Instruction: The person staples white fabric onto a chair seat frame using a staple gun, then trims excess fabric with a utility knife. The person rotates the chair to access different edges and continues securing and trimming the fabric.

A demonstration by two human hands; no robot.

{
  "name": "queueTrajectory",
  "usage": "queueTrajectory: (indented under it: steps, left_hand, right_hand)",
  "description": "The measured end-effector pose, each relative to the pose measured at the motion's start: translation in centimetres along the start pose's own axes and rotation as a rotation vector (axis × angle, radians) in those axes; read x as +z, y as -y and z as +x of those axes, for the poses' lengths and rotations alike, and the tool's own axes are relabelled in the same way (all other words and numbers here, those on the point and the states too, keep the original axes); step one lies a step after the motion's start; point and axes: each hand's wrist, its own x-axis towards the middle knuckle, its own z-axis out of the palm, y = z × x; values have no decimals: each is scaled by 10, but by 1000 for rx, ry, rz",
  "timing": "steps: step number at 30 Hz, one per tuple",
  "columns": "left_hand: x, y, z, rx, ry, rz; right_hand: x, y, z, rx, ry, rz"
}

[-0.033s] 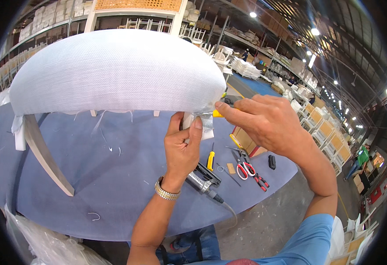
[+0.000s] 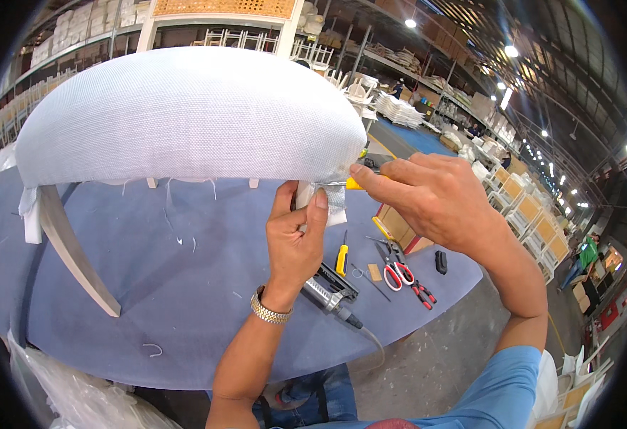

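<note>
A chair seat in pale woven fabric stands before me on the blue-grey covered table, with a wooden leg slanting down at its left. My left hand is closed at the seat's near right corner, thumb pressed on a loose fabric flap beside a white-wrapped leg. My right hand is closed round a yellow-handled tool. The tool's thin metal shaft reaches left to the seat's lower edge, by my left thumb. Its tip is hidden.
Right of my left forearm lie a staple gun with a hose, a yellow screwdriver, red-handled scissors, red-handled pliers and a black block. A cardboard box sits behind. Plastic wrap hangs at the near left.
</note>
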Motion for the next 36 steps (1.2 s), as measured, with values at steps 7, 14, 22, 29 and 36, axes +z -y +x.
queueTrajectory:
  steps: [7, 14, 22, 29, 36]
  left_hand:
    - [0, 5, 4, 18, -13, 3]
    - [1, 6, 2, 54, -25, 15]
    - [-2, 4, 2, 54, -5, 15]
    - [-1, 2, 1, 56, -33, -41]
    - [7, -10, 6, -16, -76, -8]
  right_hand:
    - [-8, -2, 6, -26, 30, -33]
    - [-12, -1, 1, -18, 60, -55]
    - [-17, 2, 1, 0, 108, -77]
    - [-18, 7, 0, 15, 107, -89]
    - [-13, 12, -8, 71, 86, -45]
